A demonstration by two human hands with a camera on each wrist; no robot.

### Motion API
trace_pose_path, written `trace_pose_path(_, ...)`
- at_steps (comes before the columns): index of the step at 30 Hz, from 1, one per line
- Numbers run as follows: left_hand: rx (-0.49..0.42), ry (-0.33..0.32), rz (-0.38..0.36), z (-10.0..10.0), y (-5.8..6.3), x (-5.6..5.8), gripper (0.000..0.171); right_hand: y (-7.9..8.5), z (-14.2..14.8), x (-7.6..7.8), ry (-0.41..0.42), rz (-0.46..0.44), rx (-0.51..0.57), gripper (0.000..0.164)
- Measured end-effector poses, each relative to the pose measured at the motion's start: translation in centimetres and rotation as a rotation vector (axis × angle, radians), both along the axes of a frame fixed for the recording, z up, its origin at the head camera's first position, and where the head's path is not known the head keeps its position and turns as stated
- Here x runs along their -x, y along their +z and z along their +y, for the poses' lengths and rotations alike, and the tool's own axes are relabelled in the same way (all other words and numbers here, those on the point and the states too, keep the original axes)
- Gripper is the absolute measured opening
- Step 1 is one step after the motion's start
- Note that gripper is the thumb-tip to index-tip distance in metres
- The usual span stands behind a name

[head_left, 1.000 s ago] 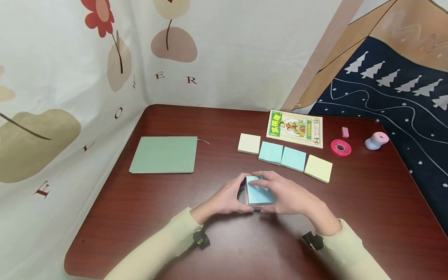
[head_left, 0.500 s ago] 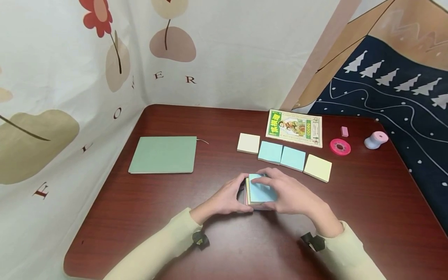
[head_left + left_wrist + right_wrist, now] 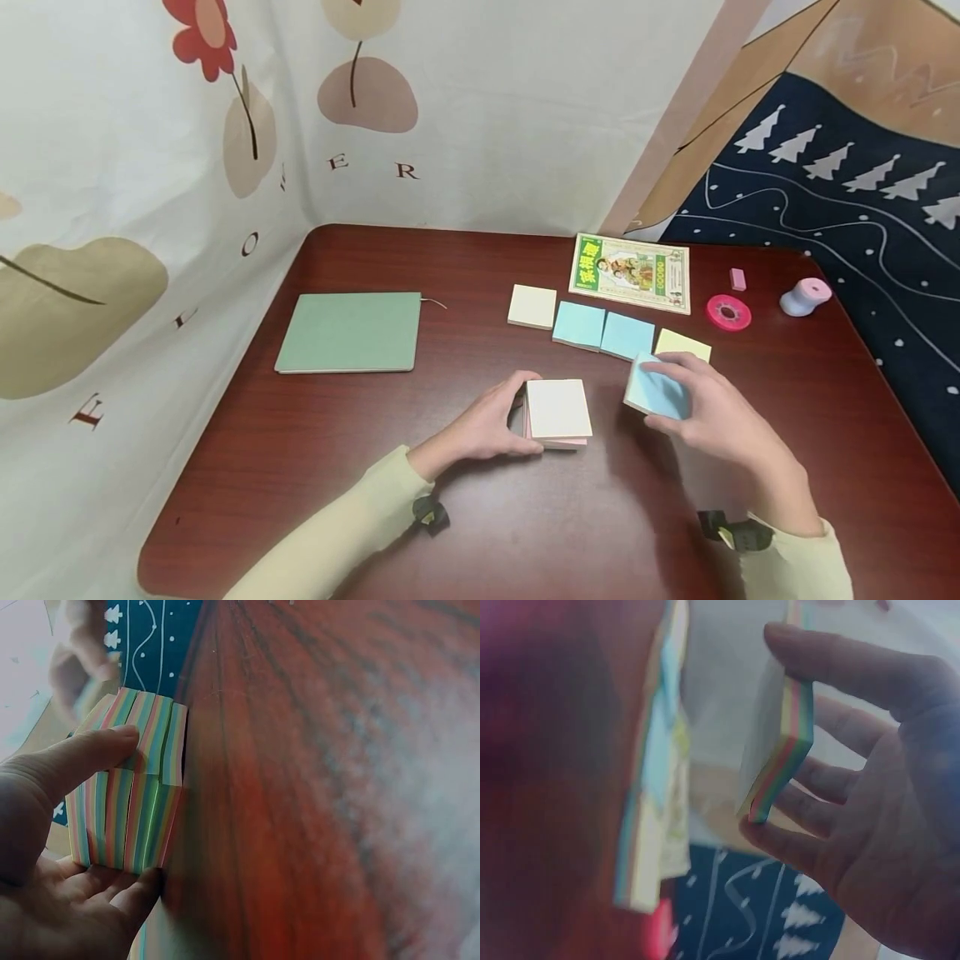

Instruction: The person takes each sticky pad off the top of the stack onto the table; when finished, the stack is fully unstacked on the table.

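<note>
Gripping left hand [image 3: 491, 423]: half-curled round square, stripe-edged paper stack [image 3: 558, 408]
Pinching right hand [image 3: 716, 414]: half-curled, thumb opposing fingers, holding blue-topped pad [image 3: 658, 397]

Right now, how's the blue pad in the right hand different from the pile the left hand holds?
The blue pad is thin; the pile, several pads stacked, is taller. The blue pad has a blue top, the pile a whitish one. The blue pad is in the air; the pile rests on the table. Both have stripy edges.
</note>
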State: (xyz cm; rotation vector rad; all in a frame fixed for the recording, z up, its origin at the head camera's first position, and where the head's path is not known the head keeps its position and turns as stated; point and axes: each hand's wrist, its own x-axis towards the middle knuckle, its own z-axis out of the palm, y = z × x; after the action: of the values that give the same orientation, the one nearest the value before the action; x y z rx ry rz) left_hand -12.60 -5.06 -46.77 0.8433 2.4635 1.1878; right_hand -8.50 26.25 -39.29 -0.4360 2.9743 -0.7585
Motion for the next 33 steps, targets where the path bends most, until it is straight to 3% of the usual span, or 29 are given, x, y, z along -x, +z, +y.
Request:
trace_pose_path(8,-0.017,0.002,-0.016,-0.1,0.1,-0.1,0.09,-2.9,2.9,0.0,-0.037,-0.087,-0.09,0.066)
trace_pose_path(18,-0.022,-0.005,-0.007,-0.1,0.1,-0.1,0.09,-4.0,3.0,0.2,-0.028,-0.127,-0.111,0.067)
trace_pose_path(26,-0.023,-0.009,-0.01,0.0,0.0,-0.1,0.091,-3.6,3.0,-0.2,-0.035,-0.131,-0.113,0.066)
trace_pose_path(33,-0.025,-0.005,-0.014,0.0,0.0,-0.1,0.09,-1.5,2.2,-0.3,-0.09,-0.11,-0.16,0.065)
